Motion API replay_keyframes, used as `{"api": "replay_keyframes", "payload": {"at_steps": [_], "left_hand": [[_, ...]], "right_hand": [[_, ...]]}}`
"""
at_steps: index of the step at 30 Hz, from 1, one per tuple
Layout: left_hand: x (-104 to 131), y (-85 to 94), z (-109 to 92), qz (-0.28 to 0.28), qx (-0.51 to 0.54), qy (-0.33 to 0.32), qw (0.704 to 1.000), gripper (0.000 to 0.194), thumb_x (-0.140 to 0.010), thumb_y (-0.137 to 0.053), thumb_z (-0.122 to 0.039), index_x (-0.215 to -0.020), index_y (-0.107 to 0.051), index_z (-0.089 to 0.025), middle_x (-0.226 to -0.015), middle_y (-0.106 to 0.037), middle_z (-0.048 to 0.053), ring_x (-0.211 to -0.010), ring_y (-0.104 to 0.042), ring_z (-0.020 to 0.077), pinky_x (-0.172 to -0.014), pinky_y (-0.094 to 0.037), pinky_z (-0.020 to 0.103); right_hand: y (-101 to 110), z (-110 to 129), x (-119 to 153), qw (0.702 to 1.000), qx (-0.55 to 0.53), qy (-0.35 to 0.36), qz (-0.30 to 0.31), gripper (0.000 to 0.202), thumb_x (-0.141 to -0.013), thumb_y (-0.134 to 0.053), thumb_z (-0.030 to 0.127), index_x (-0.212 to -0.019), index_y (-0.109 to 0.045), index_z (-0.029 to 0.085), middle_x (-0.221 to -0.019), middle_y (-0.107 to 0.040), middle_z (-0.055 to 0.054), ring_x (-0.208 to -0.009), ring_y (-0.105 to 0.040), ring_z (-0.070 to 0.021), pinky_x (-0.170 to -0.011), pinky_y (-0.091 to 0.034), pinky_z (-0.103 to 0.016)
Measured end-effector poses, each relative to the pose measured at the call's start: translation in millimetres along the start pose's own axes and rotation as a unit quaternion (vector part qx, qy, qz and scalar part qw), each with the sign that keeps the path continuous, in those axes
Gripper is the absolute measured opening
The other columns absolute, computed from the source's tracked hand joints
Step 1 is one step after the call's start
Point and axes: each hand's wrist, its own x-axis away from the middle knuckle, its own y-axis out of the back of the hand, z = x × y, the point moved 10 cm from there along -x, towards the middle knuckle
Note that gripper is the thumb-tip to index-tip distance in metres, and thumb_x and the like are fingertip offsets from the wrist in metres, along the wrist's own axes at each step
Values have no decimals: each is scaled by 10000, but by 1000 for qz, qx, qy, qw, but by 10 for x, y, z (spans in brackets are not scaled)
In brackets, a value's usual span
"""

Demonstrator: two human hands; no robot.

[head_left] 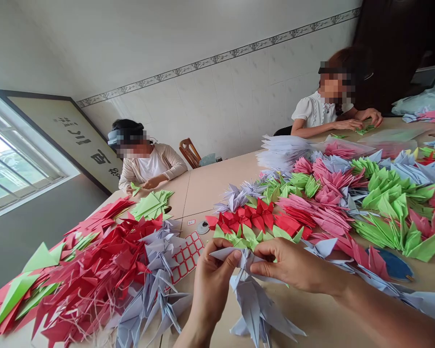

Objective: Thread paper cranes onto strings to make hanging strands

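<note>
Between my two hands is a pale blue-white folded paper crane (245,258), its wings spread sideways. My left hand (217,270) pinches one wing between thumb and fingers. On the other side, my right hand (281,261) is closed on the opposite wing. Below it hang more pale paper cranes (253,309), close together in a bunch; whether they are strung to the upper one I cannot tell. Just behind my fingers lies a row of green paper cranes (244,236), with a row of red paper cranes (244,217) beyond.
Red cranes (105,261) with loose white threads heap at left, beside pale cranes (163,270). A red-lined label sheet (188,256) lies near my left hand. Pink, green and pale cranes (329,188) cover the right. Two people (148,159) sit across the table, handling green paper.
</note>
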Motion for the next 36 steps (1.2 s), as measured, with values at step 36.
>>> {"api": "replay_keyframes", "payload": {"at_steps": [36], "left_hand": [[-40, 88, 0, -26, -33, -25, 999, 206, -780, -744, -319, -848, -603, -186, -701, -630, -24, -651, -529, 110, -625, -441, 214]], "right_hand": [[51, -74, -44, 999, 14, 14, -32, 394, -891, -554, 423, -605, -411, 193, -600, -308, 63, -583, -299, -107, -508, -206, -249]]}}
